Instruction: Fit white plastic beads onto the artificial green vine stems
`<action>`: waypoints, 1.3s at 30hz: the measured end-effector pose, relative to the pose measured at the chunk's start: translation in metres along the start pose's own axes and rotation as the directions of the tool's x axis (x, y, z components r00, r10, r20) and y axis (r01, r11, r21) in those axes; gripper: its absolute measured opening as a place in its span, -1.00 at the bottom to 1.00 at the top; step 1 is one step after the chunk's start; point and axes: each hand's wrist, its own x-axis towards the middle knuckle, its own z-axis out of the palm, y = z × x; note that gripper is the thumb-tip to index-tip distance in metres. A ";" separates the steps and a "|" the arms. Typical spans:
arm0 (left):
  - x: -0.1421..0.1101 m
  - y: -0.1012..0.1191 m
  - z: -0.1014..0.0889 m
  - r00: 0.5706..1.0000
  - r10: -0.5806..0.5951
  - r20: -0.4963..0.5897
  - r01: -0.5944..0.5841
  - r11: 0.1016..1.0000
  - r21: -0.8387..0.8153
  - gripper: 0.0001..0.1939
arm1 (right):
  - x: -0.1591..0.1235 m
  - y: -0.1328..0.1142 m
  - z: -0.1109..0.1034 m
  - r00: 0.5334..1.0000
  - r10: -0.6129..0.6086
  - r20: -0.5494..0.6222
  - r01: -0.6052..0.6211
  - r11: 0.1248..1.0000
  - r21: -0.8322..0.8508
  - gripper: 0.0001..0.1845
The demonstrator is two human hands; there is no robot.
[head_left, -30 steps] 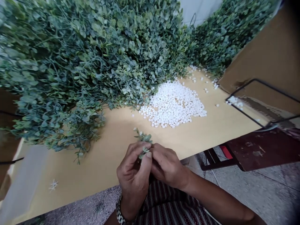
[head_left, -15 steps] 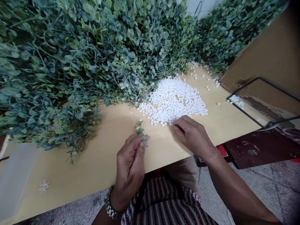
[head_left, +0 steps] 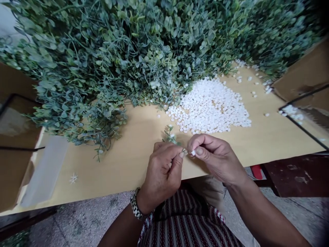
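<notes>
My left hand point(head_left: 164, 171) is closed in a pinch on a small sprig of artificial greenery point(head_left: 169, 135), whose leaves show above the fingers. One stem tip pokes out between thumb and forefinger. Just to the right, my right hand point(head_left: 218, 157) pinches a small white plastic piece point(head_left: 193, 152) between thumb and fingertip, close to that stem tip. Whether piece and stem touch, I cannot tell. Beyond both hands, a heap of the same white pieces point(head_left: 210, 106) is spread on the tan tabletop point(head_left: 108, 175).
A large mass of artificial greenery point(head_left: 144, 44) fills the back. Cardboard boxes with black metal frames stand at the left point(head_left: 15, 137) and right point(head_left: 303, 68). A white star-shaped piece point(head_left: 73, 178) and a translucent strip point(head_left: 46, 171) lie on the left.
My right hand has come away from the heap with a white piece and moved beside my left hand. The view has shifted left, showing the left-hand box.
</notes>
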 end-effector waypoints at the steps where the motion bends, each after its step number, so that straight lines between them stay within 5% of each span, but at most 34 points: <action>1: 0.000 0.000 0.000 1.000 0.010 0.015 -0.010 1.000 -0.009 -0.80 | 0.001 0.002 0.002 1.000 0.025 0.007 -0.026 0.998 0.055 -0.86; 17: 0.002 0.004 -0.004 0.992 0.074 0.099 -0.073 0.997 -0.023 -0.75 | 0.001 0.007 0.007 0.988 0.144 0.064 -0.157 0.921 0.356 -0.88; 39: 0.003 0.004 -0.002 0.989 0.104 0.110 -0.117 0.986 0.116 -0.74 | 0.000 0.017 0.000 0.996 0.025 0.088 -0.041 0.982 0.186 -0.93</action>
